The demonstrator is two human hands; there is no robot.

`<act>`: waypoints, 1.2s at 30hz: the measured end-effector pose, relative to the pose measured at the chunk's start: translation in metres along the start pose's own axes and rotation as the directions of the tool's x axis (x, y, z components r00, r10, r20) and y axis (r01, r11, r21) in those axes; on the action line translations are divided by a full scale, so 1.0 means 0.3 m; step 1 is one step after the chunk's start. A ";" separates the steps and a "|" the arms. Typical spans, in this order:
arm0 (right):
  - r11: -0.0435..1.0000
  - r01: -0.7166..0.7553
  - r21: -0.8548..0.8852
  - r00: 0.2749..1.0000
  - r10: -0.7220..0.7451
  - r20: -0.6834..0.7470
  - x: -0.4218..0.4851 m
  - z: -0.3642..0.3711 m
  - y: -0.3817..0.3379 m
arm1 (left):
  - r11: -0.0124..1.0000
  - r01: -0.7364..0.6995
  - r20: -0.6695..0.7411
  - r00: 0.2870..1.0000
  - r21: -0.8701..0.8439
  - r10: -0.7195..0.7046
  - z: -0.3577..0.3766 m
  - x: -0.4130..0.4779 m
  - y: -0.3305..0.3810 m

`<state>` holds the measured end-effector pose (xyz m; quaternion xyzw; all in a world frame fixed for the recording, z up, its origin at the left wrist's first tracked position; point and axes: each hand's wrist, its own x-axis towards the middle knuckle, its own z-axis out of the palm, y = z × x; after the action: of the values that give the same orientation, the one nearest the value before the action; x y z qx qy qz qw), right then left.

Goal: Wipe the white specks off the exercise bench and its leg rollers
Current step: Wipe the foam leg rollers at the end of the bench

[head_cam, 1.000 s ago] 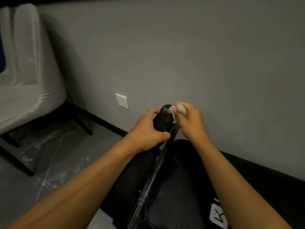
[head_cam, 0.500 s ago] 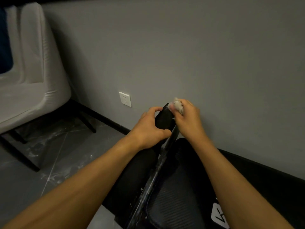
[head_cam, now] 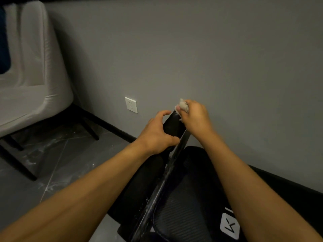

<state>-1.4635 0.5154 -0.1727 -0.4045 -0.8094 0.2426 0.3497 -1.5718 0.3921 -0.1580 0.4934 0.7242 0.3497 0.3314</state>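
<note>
1. The left hand (head_cam: pixel 157 135) is wrapped around the upper roller (head_cam: pixel 173 126), thumb on the near side, steadying it
2. The right hand (head_cam: pixel 195 117) is closed on a small pale rag (head_cam: pixel 182 104), pressed to the roller's far top end, close to the wall (head_cam: pixel 209 58)
3. The bench (head_cam: pixel 178 217) lies below, between the forearms; its bar (head_cam: pixel 157 193) runs up to the roller
4. Judged from this, wiping is on the roller's top; how clean that end is cannot be told, as the hands cover it
5. White specks show along the bar low down, so the bar, and likely the pad and the lower roller (head_cam: pixel 139 186), seem left to do
</note>
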 end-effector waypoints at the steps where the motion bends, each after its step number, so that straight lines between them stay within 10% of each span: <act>1: 1.000 0.016 0.026 1.000 -0.016 0.009 -0.039 0.001 0.000 | 1.000 -0.011 -0.021 1.000 0.003 0.011 0.004 -0.008 -0.001; 10: 0.994 0.036 -0.100 0.999 -0.039 -0.025 0.045 -0.008 0.036 | 0.988 0.006 -0.064 0.998 0.151 0.003 0.005 -0.015 -0.002; 18: 0.961 0.079 0.264 0.992 -0.102 0.072 -0.226 -0.026 0.035 | 1.000 0.016 -0.045 0.999 0.012 -0.015 0.007 0.007 -0.017; 25: 1.000 -0.009 0.026 0.991 0.013 -0.136 -0.029 0.008 0.042 | 0.999 0.038 -0.030 0.999 -0.005 -0.038 0.006 0.003 -0.010; 31: 0.925 -0.061 0.374 0.998 0.063 0.007 -0.273 0.012 0.030 | 0.999 -0.019 -0.059 0.998 -0.040 0.017 0.010 0.006 -0.013; 36: 0.980 -0.042 0.194 0.990 0.066 -0.123 -0.101 -0.016 0.006 | 0.999 -0.018 -0.036 0.999 -0.034 0.017 0.009 -0.002 -0.012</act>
<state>-1.4461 0.4920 -0.1820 -0.4057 -0.7469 0.3019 0.4316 -1.5711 0.3911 -0.1624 0.4875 0.7197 0.3737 0.3237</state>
